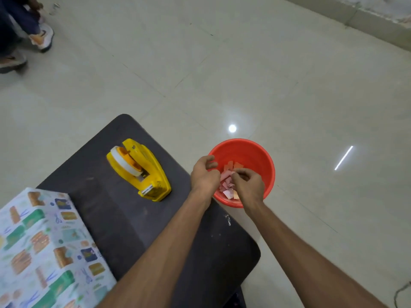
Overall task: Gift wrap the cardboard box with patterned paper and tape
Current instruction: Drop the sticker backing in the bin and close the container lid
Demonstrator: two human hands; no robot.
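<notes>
The box wrapped in patterned paper (44, 247) lies at the near left of the dark table (124, 218). A yellow tape dispenser (139, 171) with a white roll stands on the table's far part. Both my hands hover over a red bucket (255, 156) on the floor beside the table. My left hand (204, 174) has curled fingers, and my right hand (246, 185) pinches with fingertips close together. Whether either hand holds a paper scrap I cannot tell. Pink and white paper scraps (228, 183) lie in the bucket under my hands.
Glossy pale floor tiles (244, 74) surround the table. Another person's legs and shoes (42, 36) are at the far left. A wall base (367, 21) runs along the far right. A cable (402, 292) lies at the near right.
</notes>
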